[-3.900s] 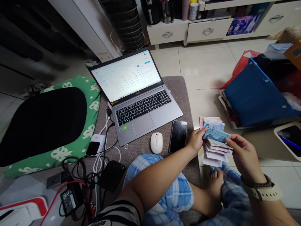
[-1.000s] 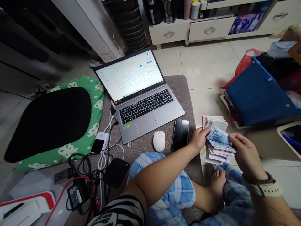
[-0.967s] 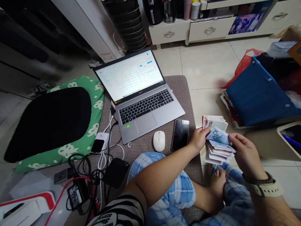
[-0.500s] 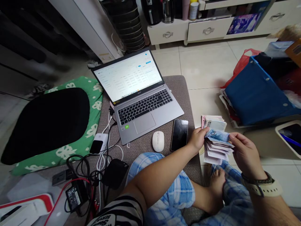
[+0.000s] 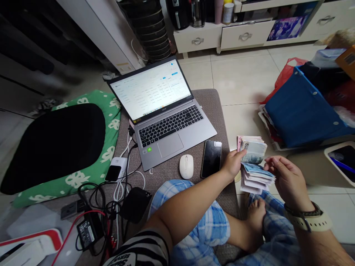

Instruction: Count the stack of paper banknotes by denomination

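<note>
A thick bundle of banknotes (image 5: 253, 152) is gripped in my left hand (image 5: 233, 164), the thumb pressing across the notes' middle. The upper notes stand up, a greyish-green one in front with pinkish edges behind. Below the thumb, folded-down notes (image 5: 257, 174) fan out, a blue one on top and pale purple ones beneath. My right hand (image 5: 287, 179), with a watch (image 5: 310, 220) on its wrist, is close at the bundle's right edge. Its fingers are curled together; whether a note is between the fingertips cannot be made out.
On the grey padded seat are an open laptop (image 5: 172, 125), a white mouse (image 5: 186, 166) and a phone (image 5: 211, 159). Tangled cables (image 5: 104, 199) and a green cushion (image 5: 111, 136) lie left. A blue storage box (image 5: 302, 107) and a beige bin (image 5: 313, 166) stand right.
The blue note between the hands has folded down onto the lower notes, exposing the greyish-green one. My right hand's fingertips have shifted slightly left and curled.
</note>
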`<state>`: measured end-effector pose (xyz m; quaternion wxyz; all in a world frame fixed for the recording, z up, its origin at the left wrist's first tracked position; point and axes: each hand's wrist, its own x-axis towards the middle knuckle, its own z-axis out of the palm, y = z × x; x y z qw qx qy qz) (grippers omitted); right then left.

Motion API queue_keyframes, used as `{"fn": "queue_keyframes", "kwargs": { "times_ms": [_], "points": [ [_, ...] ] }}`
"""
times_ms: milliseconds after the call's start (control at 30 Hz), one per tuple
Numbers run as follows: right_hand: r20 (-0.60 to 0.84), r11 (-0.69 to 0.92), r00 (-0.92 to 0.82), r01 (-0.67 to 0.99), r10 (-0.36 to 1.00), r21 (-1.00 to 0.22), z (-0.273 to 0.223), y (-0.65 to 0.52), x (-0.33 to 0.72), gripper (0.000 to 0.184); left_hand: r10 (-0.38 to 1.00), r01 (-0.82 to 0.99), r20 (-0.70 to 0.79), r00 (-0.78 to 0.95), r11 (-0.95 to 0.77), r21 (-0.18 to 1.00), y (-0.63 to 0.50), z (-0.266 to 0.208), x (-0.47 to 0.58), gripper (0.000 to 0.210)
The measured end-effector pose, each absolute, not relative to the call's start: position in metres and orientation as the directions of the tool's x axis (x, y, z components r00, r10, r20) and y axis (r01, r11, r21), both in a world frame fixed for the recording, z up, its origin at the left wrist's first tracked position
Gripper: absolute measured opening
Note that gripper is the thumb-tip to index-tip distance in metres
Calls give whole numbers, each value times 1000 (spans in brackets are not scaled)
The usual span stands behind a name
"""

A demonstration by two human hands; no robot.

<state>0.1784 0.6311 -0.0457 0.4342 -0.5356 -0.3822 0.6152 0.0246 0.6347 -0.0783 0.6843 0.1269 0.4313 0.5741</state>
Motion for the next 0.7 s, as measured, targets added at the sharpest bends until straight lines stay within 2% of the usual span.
{"fn": "queue_keyframes", "kwargs": {
  "times_ms": [233, 533, 700],
  "points": [
    [-314, -316, -42, -61, 948, -947, -47, 631, 179, 22, 887, -660, -459, -48, 317, 681, 634, -80, 25, 36],
    [-355, -340, 65, -171, 932, -925, -53, 635, 176, 38, 906, -689, -421, 43, 332, 644, 634, -74, 24, 40],
    [-386, -383, -3, -121, 923, -916, -52, 634, 177, 30, 903, -690, -426, 58, 345, 637, 632, -71, 24, 40]
  ]
}}
